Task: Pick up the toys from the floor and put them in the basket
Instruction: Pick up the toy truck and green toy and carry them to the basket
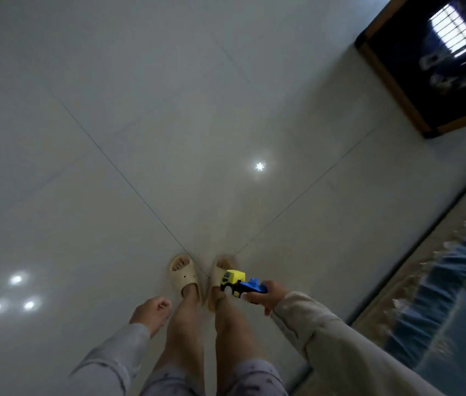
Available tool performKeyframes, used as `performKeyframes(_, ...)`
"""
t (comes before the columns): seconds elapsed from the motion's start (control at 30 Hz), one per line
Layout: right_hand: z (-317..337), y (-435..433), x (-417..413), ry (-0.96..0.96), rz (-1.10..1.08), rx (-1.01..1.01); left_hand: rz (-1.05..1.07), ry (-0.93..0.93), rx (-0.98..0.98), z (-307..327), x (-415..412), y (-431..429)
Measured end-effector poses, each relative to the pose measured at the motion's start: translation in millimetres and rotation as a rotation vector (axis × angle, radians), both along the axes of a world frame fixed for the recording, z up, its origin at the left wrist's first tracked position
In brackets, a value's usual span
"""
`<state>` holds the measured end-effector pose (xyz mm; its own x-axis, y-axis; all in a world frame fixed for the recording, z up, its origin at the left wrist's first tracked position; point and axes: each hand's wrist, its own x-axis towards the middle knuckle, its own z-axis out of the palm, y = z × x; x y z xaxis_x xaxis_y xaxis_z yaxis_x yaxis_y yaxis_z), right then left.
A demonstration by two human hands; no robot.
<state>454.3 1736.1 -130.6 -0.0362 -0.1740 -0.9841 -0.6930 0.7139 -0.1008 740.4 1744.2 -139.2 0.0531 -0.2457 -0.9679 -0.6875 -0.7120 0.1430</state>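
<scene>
Head view looks straight down: the right grip (266,295) pinches a toy truck (236,282), yellow cab forward, held above the floor (140,138) just beside the right slipper (219,277). The left grip (154,310) hangs loosely curled, holding nothing. No basket shows, so the carry probably calls for a turn to find it, truck held firm. Open tile stretches ahead and left; a rug (440,281) and dark furniture (414,81) bound the right.

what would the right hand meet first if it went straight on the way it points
Likely the right slipper: the toy truck in the right hand overlaps it in view, though height above it is unclear.
</scene>
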Motion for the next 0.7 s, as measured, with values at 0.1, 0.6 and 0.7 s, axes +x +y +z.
performKeyframes(0.1, 47, 22, -2, 0.039, -0.060, -0.021, -0.038, -0.021, -0.004, 45, 15, 12)
performKeyframes(0.6, 86, 4, -40, 0.180, 0.292, -0.092, 0.730, -0.198, -0.180, 116, 49, 106)
performKeyframes(0.7, 72, -12, -38, 0.185, 0.321, -0.087, 0.827, -0.200, -0.128, 114, 29, 142)
